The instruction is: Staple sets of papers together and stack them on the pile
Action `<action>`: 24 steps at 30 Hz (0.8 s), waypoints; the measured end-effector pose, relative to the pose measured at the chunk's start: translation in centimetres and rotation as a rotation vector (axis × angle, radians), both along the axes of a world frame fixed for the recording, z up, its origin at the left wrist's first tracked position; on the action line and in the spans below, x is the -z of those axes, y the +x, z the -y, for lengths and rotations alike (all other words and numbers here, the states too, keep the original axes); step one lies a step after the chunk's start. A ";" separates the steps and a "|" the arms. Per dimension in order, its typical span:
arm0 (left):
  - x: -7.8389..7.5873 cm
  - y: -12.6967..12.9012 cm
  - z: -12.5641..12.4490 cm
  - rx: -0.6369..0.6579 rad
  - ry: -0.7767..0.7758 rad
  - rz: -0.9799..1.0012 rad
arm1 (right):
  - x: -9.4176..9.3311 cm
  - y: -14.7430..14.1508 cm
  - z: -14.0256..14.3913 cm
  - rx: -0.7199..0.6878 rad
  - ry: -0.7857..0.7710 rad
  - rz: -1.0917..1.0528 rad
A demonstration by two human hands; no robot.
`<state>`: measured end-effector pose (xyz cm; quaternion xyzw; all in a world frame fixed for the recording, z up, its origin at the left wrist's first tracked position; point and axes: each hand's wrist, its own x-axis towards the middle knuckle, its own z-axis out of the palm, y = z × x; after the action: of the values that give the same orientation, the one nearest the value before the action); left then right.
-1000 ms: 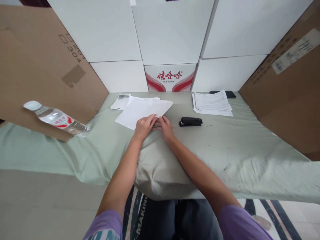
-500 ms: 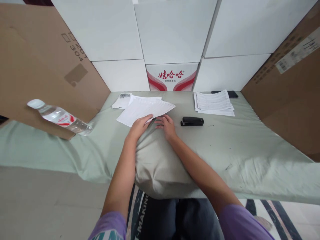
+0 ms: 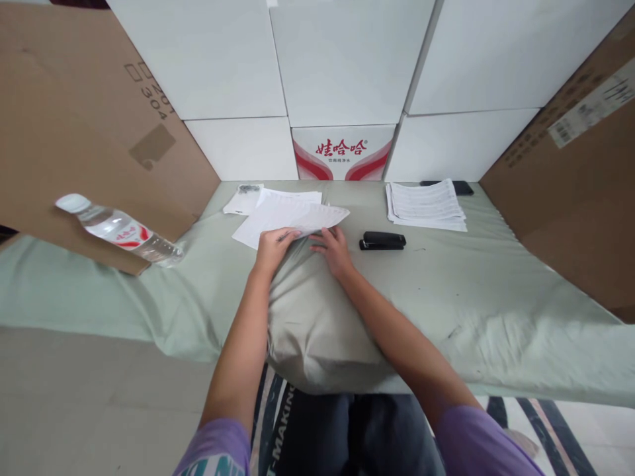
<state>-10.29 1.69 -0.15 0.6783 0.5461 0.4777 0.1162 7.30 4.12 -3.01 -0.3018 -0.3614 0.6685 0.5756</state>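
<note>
The left hand [image 3: 270, 246] has its fingers curled around the near edge of a loose sheaf of white printed paper sheets [image 3: 292, 218], thumb over the top, lifting that edge off the pale green cloth-covered bench [image 3: 446, 284]. The right hand [image 3: 336, 248] lies just beside it, fingers spread only a little and flat, its fingertips at the same near edge of the sheets; whether it pinches the paper or merely presses on it is hard to tell from this angle. The sheets lie at the middle of the bench towards the back, their long axis running from near left to far right, the far right corner pointing at the black stapler [image 3: 382, 240].

The stapler lies close to the right hand, lengthwise left to right. Farther right sits a neat stack of white printed pages [image 3: 425, 205], with a dark flat phone [image 3: 459, 188] behind it. At the left a clear plastic water bottle with a red label [image 3: 122, 230] lies tilted against a brown cardboard panel [image 3: 84, 132].
</note>
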 end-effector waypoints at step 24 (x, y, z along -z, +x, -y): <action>1.0 0.1 -2.4 -0.302 0.041 0.203 | 2.3 -0.3 -1.2 0.089 -0.019 0.196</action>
<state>-10.23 4.09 -1.15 0.5392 0.6173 0.5667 0.0838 7.00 5.29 -5.27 -0.3870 -0.3956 0.6131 0.5638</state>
